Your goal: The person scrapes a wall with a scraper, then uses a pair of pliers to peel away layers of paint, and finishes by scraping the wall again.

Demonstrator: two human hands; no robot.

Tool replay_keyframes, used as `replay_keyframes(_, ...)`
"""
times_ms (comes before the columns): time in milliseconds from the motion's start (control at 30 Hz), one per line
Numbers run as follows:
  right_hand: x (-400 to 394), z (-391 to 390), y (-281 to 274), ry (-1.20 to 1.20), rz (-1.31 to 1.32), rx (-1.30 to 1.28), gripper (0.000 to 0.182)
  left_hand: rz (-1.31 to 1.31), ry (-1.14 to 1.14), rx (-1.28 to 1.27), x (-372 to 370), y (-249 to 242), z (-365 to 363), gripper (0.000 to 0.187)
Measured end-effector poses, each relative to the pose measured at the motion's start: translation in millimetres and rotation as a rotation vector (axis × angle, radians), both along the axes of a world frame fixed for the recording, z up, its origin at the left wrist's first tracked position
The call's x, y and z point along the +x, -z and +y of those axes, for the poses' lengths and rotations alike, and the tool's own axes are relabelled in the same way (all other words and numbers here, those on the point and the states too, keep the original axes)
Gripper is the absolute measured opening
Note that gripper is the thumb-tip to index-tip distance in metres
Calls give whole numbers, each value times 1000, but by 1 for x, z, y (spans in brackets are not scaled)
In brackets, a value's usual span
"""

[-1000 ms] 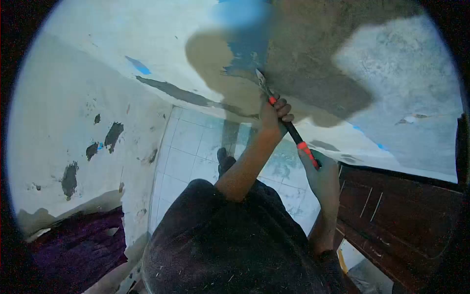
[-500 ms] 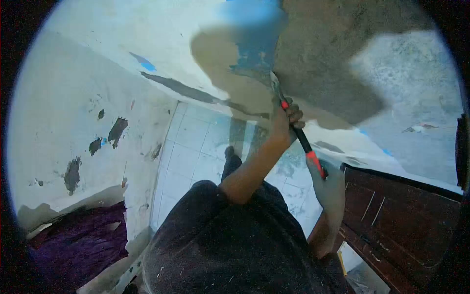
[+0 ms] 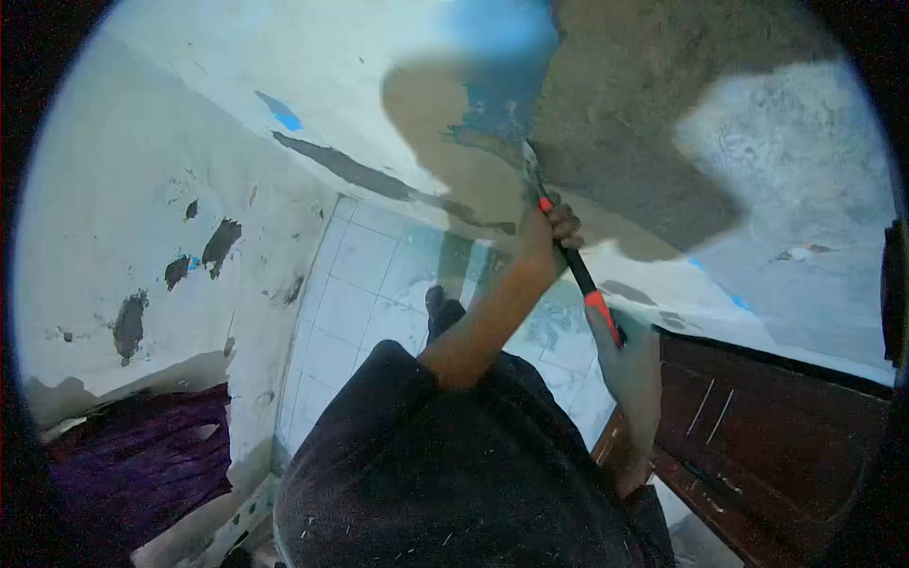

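Observation:
A long scraper (image 3: 583, 275) with a black and red handle slants up toward the wall, its metal blade (image 3: 529, 156) at the edge of a blue paint patch (image 3: 497, 109). Fingers wrapped round the upper handle, my left hand (image 3: 554, 232) grips it just below the blade. My right hand (image 3: 629, 355) is closed round the handle's lower end. Around the blade the wall shows bare grey-brown plaster (image 3: 625, 123) to the right and pale paint to the left. A shadow falls over this area, so exact blade contact is hard to make out.
White floor tiles (image 3: 369, 256) lie below, with a foot (image 3: 441, 308) on them. A dark brown cabinet (image 3: 776, 426) stands at the right. The left wall (image 3: 161, 218) has chipped patches, and purple cloth (image 3: 142, 473) is at the lower left.
The view has shifted slightly, and the blade sits a little differently against the blue patch's lower edge. Both hands keep their grip on the scraper.

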State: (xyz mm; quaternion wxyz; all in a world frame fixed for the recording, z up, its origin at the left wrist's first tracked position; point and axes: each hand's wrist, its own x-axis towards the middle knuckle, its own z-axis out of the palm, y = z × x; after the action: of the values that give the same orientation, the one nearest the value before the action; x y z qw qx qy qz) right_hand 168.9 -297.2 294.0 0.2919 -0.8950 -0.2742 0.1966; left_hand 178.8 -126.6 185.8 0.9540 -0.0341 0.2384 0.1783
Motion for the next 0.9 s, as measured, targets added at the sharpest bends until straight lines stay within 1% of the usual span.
replay_keyframes(33, 3, 3, -1, -11, -8, 6, 41, -8, -11, 6, 4, -2, 3, 33)
replay_keyframes(100, 2, 4, 0, 30, 44, -85, 42, -10, 0, -22, 3, 3, -1, 32)
replay_keyframes(133, 5, 11, -8, 7, 44, -149, 42, -52, -27, -66, 6, 13, 2, 28)
replay_keyframes(167, 6, 13, -10, 11, 42, -146, 42, -54, -23, -63, 7, 14, 4, 28)
replay_keyframes(233, 7, 10, -14, -1, 67, -77, 42, -54, -60, -80, 4, 14, 3, 22)
replay_keyframes(267, 6, 8, -16, 15, 61, -144, 43, -81, -39, -81, 4, 16, 2, 21)
replay_keyframes(300, 5, 3, -5, -7, 15, -140, 44, -91, -37, -76, 5, 15, 1, 21)
replay_keyframes(367, 1, 4, -9, 74, 118, -123, 43, -31, -29, -44, 1, 8, -1, 33)
replay_keyframes(433, 6, 14, -7, 1, 47, -117, 45, -18, -11, -43, -2, 10, 8, 34)
replay_keyframes(500, 13, 21, -9, -30, 71, -106, 42, -66, -111, -60, 4, 24, 18, 30)
replay_keyframes(567, 16, 22, -4, -85, 20, -85, 41, -90, -101, -11, 6, 28, 18, 31)
replay_keyframes(600, 14, 17, 0, -69, 27, -128, 45, -48, -91, 3, 3, 26, 18, 29)
replay_keyframes(633, 10, 9, 5, -69, 28, -129, 45, -1, -82, 13, -1, 24, 15, 27)
replay_keyframes(700, 7, -1, 12, 60, 169, -62, 45, 8, -52, 56, 0, 6, 5, 23)
replay_keyframes(767, 6, -2, 10, 75, 209, -103, 44, 119, 1, 31, -1, -1, -3, 19)
replay_keyframes(800, 9, 2, 10, 81, 228, -86, 44, 57, -31, 40, 1, 8, -3, 14)
replay_keyframes(833, 12, 6, 7, 84, 237, -67, 44, 55, -26, 34, 1, 13, -2, 14)
replay_keyframes(900, 16, 7, 8, 79, 223, -70, 44, 32, -71, 4, 4, 20, 2, 30)
